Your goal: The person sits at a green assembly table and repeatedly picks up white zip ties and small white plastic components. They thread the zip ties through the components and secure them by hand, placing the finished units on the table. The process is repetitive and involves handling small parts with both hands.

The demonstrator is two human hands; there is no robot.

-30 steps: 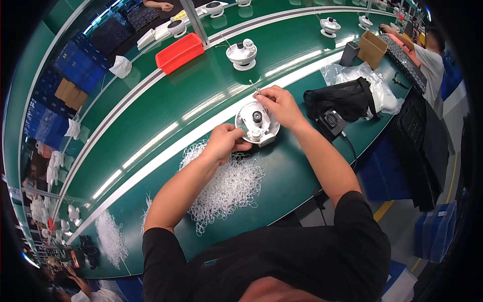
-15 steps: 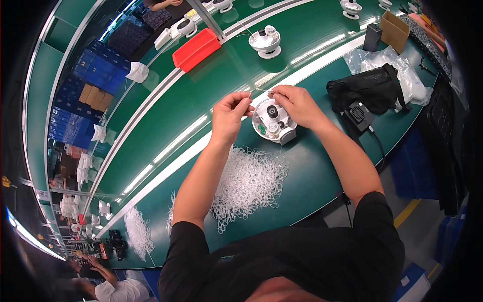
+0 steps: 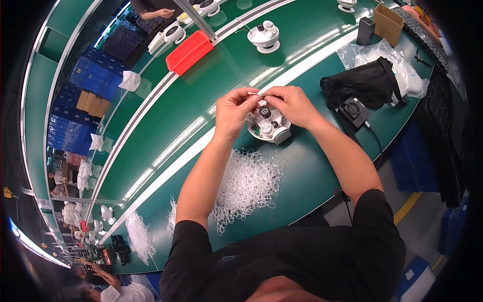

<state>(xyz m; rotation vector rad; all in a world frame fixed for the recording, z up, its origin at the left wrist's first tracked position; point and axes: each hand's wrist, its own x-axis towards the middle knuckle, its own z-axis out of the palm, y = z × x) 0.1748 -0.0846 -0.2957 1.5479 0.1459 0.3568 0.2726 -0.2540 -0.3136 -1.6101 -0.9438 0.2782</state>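
Observation:
A round white device [image 3: 266,132] with a black lens and an exposed green circuit board sits open side up on the bench. Over its far rim, my left hand [image 3: 234,111] and my right hand [image 3: 293,106] meet in fingertip pinches. Between them runs a thin white cable [image 3: 256,93], gripped from both sides. Its ends are partly covered by my fingers. Just nearer than the device lies a heap of small white looped cords [image 3: 247,187], partly behind my left forearm.
Across the green conveyor [image 3: 201,100] stands another white device [image 3: 263,37], beside a red bin [image 3: 189,53]. On the right are a black mesh bag [image 3: 359,83], a small black fan [image 3: 355,111] with a cord, clear plastic bags [image 3: 402,70] and a cardboard box [image 3: 387,24]. Other people work farther off.
My hands have drawn closer together over the device, shortening the cable span between them. The whole view has shifted slightly.

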